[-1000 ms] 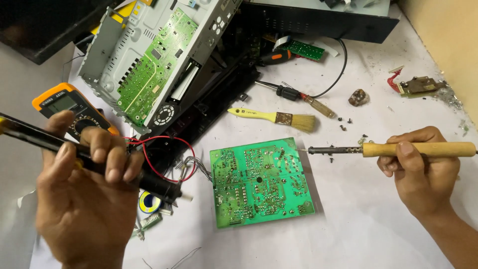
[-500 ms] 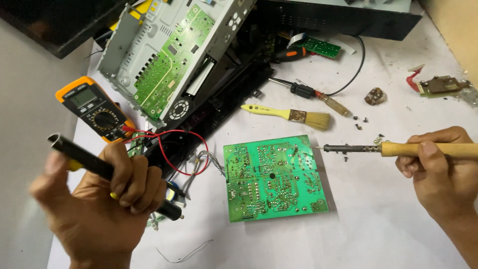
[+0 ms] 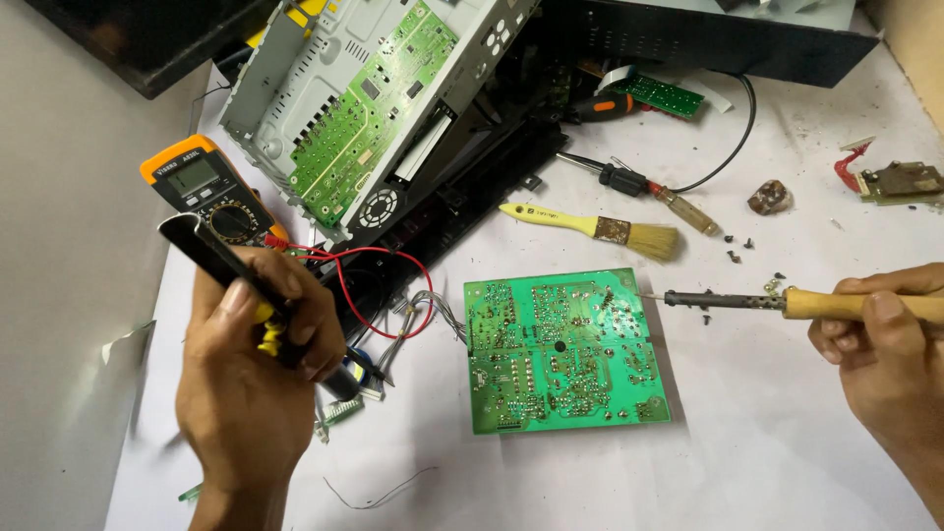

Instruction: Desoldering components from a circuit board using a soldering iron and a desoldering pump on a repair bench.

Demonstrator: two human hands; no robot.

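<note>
A green circuit board (image 3: 565,349) lies solder side up on the white table. My right hand (image 3: 885,354) grips the wooden handle of a soldering iron (image 3: 747,300), whose tip touches or hovers at the board's upper right edge. My left hand (image 3: 251,379) is closed around a black tube-shaped desoldering pump (image 3: 211,256) with a yellow button, held tilted to the left of the board, its nozzle end pointing down toward the board's left side.
An orange multimeter (image 3: 202,187) with red leads (image 3: 369,285) sits behind my left hand. An opened metal chassis (image 3: 364,98) with green boards leans at the back. A yellow-handled brush (image 3: 600,228), screwdrivers (image 3: 639,187), loose screws and a small part (image 3: 895,179) lie behind the board.
The view has shifted, so everything sits further right. My left hand has raised and turned the pump more upright, nearer the board. My right hand keeps the iron steady at the board's edge.
</note>
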